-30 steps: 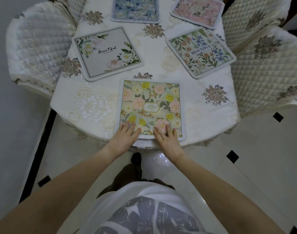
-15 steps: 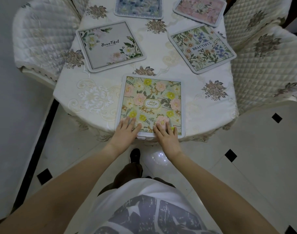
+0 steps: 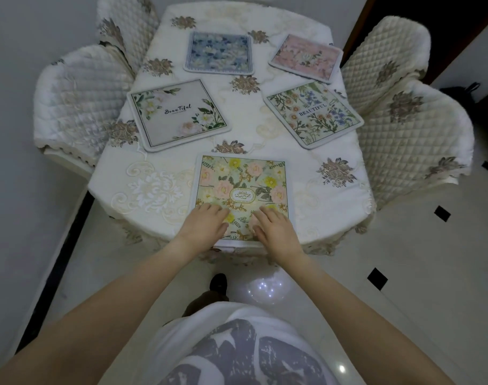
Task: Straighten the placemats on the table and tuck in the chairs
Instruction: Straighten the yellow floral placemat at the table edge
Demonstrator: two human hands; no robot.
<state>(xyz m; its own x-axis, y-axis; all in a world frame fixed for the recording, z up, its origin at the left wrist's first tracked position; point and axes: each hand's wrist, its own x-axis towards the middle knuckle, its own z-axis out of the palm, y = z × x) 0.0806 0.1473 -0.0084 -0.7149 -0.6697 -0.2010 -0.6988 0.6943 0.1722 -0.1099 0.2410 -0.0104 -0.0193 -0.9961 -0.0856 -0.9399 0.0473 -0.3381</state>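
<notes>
A floral placemat marked "GARDEN" [image 3: 243, 187] lies square to the table's near edge. My left hand [image 3: 202, 223] and my right hand [image 3: 273, 226] rest flat on its near half, fingers spread. Farther back lie a grey "Beautiful" placemat [image 3: 179, 113], turned askew, a cream "BEAUTIFUL" placemat [image 3: 313, 113], also askew, a blue placemat [image 3: 219, 52] and a pink placemat [image 3: 306, 58]. Quilted chairs stand at the left [image 3: 73, 98] and the right [image 3: 412, 129], close to the table [image 3: 154, 187].
A second quilted chair back [image 3: 126, 26] shows at the far left and another [image 3: 387, 48] at the far right. A grey wall runs along the left. The tiled floor with black diamond insets [image 3: 376, 277] extends to the right. My foot [image 3: 218, 282] is under the table edge.
The view has tilted up so more of the far table shows. Both hands stay flat on the near placemat, which now lies a little squarer to the table edge.
</notes>
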